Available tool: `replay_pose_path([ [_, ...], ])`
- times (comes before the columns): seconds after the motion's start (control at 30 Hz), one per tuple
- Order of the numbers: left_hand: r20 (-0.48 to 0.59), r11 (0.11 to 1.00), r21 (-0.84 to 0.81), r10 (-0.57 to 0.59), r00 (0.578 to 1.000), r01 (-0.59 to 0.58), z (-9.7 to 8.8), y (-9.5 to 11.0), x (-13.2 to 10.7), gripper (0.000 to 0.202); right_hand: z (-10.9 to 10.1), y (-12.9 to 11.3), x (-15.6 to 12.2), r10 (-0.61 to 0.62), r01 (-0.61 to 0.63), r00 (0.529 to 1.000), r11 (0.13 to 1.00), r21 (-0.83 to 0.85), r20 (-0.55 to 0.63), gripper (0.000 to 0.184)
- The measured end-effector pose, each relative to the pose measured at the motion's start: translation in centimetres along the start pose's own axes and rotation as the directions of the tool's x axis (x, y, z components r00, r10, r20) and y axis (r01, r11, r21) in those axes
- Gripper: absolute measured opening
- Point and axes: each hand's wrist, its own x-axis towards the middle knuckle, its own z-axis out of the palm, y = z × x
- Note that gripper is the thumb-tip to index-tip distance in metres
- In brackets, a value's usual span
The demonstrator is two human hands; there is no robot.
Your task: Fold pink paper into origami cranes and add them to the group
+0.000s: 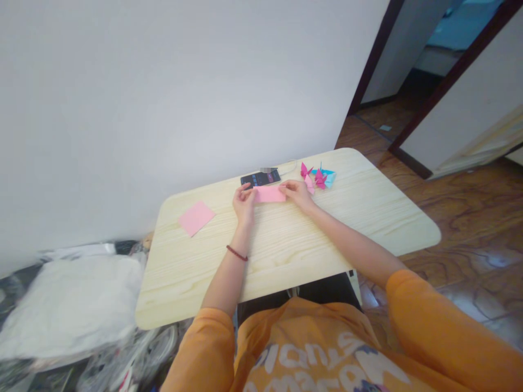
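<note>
A rectangular piece of bright pink paper (270,194) is held by its two short ends between the left hand (244,203) and the right hand (297,194), over the far part of a pale wood-grain surface (286,245) with rounded corners. Whether the paper is lifted or is resting on the surface cannot be told. By the left hand, the paper's left end is held at the thumb, while the other fingers are partly curled and one is raised towards the phone. By the right hand, the upper right corner is pinched between thumb and fingertips, and the hand is otherwise loosely curled. A dark red beaded bracelet (237,253) is worn on the left wrist.

Just beyond the paper, a black smartphone (260,178) with a lit screen is laid flat, and a thin white cable (289,170) is seen at its right end. Just beside the right hand, small folded paper figures are clustered: two magenta ones (321,179), a light pink one (309,184) and blue paper (330,179) in lighter and darker shades. Well apart to the left, a flat square sheet of light pink paper (196,218) is placed at a slant on the surface.
</note>
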Motion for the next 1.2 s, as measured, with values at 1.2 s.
replay_pose_path([
  [1.2,0.188,0.989,0.068,-0.142,0.972,0.131,-1.0,-0.2,0.5,0.048,-0.6,-1.3,-0.4,0.070,-0.079,0.996,0.975,0.210,0.050,0.031],
])
